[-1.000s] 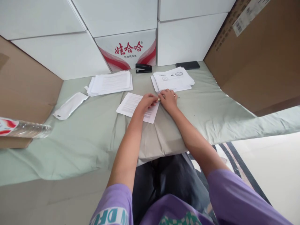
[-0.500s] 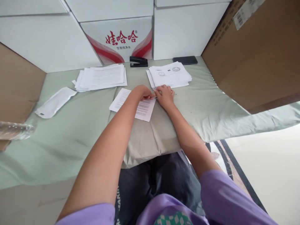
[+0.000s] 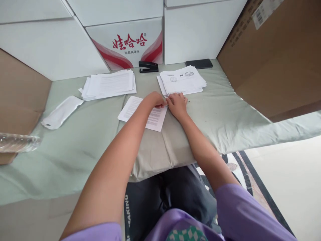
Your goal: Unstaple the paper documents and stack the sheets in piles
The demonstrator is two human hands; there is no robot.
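Observation:
A printed sheet of paper [image 3: 156,119] lies slanted on the cloth in front of me; whether it is one sheet or several I cannot tell. My left hand [image 3: 157,99] reaches across it, fingers closed at its upper right corner. At that same corner my right hand [image 3: 177,104] has its fingers curled and its thumb close to the left fingertips. The two hands nearly touch, and the fingers hide the corner itself. Just beyond my right hand is a stack of stamped papers [image 3: 183,80]. A black stapler [image 3: 148,67] stands farther back, apart from both hands.
Another paper stack [image 3: 110,83] lies to the left, with a white pouch [image 3: 62,112] beside it. A black phone-like slab [image 3: 199,63] rests at the back. White boxes [image 3: 190,33] wall off the rear; a brown carton [image 3: 276,63] stands right. Clear plastic wrap [image 3: 18,142] lies far left.
The view has shifted slightly. Both hands stay at the paper's corner, with the left fingers a little more tucked in; the stacks and stapler have not moved.

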